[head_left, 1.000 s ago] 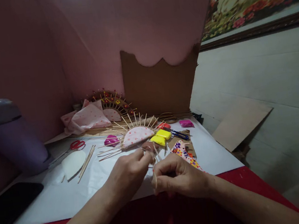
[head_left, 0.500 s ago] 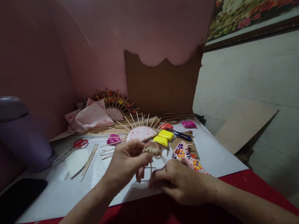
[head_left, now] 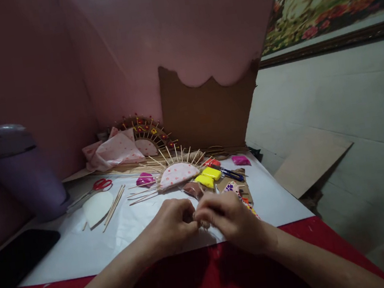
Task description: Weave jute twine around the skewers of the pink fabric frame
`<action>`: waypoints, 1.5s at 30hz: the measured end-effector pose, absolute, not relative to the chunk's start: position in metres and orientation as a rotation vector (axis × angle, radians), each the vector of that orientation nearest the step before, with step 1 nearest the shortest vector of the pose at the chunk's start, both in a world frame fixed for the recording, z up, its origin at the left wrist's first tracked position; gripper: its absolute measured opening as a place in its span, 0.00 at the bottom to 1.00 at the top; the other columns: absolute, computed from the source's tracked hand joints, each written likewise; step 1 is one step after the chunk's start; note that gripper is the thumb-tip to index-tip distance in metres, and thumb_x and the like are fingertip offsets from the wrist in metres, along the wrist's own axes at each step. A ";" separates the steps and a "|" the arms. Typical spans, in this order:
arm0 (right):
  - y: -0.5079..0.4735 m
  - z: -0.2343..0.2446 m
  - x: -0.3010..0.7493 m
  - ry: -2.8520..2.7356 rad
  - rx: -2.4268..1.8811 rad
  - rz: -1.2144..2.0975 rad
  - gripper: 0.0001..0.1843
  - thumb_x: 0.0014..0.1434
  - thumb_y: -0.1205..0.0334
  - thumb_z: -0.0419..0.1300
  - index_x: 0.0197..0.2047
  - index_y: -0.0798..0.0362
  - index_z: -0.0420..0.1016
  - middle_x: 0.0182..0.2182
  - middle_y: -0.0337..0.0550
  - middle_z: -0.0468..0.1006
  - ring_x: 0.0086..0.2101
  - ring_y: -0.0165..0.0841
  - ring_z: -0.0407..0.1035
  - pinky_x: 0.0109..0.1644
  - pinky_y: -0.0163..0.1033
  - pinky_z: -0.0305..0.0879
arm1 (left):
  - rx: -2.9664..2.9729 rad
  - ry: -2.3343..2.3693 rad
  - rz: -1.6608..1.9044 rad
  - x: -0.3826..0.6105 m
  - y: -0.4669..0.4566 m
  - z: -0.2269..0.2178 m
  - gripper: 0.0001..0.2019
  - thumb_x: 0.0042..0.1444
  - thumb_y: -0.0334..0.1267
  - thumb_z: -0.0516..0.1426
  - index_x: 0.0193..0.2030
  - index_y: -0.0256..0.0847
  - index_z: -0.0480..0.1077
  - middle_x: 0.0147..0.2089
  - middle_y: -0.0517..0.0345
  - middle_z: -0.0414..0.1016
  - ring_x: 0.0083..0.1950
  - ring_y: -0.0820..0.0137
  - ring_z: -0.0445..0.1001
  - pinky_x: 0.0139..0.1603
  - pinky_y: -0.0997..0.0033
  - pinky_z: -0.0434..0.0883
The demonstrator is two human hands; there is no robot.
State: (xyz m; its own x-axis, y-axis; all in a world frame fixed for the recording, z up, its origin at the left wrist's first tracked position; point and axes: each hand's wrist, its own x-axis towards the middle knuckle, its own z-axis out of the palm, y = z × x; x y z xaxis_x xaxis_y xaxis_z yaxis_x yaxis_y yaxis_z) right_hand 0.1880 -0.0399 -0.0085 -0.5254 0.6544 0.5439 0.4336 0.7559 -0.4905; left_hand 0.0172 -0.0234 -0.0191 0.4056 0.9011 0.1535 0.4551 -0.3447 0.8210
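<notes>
My left hand (head_left: 176,224) and my right hand (head_left: 232,221) meet above the front edge of the white sheet, fingers curled and fingertips together. Between them is a small bundle of tan twine (head_left: 204,224), mostly hidden by the fingers; a bit shows underneath. Just beyond lies a half-round piece (head_left: 178,175) covered in pink dotted cloth, with thin sticks fanning out from its curved edge. A brown packet (head_left: 193,190) and yellow packets (head_left: 210,174) lie beside it. Floral cloth (head_left: 232,187) is partly covered by my right hand.
Left on the white sheet (head_left: 68,254) are red-handled scissors (head_left: 102,184), a white teardrop-shaped cutout (head_left: 97,207) and loose sticks (head_left: 114,207). A purple tumbler (head_left: 25,170) and black phone-like slab (head_left: 26,255) stand further left. A utility knife (head_left: 230,173) lies right; cardboard (head_left: 205,109) rises behind.
Both hands have come together and lower, closer to me. The twine bundle, plainly visible before in my left fingers, is now mostly covered. My right hand has risen against the left.
</notes>
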 end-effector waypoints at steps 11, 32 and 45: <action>-0.008 -0.022 0.201 -2.388 -1.141 0.284 0.09 0.51 0.72 0.58 0.25 0.53 0.77 0.19 0.36 0.75 0.21 0.25 0.65 0.26 0.31 0.50 | 1.457 0.812 0.718 -0.003 -0.020 0.012 0.07 0.46 0.37 0.60 0.30 0.35 0.71 0.22 0.62 0.68 0.17 0.79 0.61 0.15 0.79 0.60; -0.015 -0.027 0.192 -2.107 -0.869 0.492 0.13 0.59 0.66 0.57 0.23 0.56 0.73 0.19 0.36 0.70 0.22 0.25 0.61 0.27 0.31 0.54 | 1.339 0.793 0.783 -0.006 -0.016 0.010 0.08 0.48 0.38 0.61 0.30 0.35 0.69 0.20 0.65 0.66 0.16 0.81 0.58 0.13 0.81 0.54; -0.027 -0.014 0.189 -2.060 -0.824 0.560 0.09 0.58 0.64 0.59 0.27 0.56 0.73 0.22 0.39 0.73 0.25 0.26 0.65 0.29 0.31 0.59 | 2.087 1.258 0.642 0.009 -0.019 -0.022 0.05 0.44 0.34 0.56 0.21 0.37 0.66 0.19 0.65 0.62 0.21 0.78 0.60 0.18 0.78 0.52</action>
State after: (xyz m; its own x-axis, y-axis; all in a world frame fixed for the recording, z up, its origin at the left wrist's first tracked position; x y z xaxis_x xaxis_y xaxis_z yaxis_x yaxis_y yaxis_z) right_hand 0.1894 -0.0273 -0.0138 -0.4423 0.7218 0.5323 0.3529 0.6857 -0.6366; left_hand 0.0090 -0.0187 -0.0218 0.4303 0.8980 0.0915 0.6015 -0.3608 0.7128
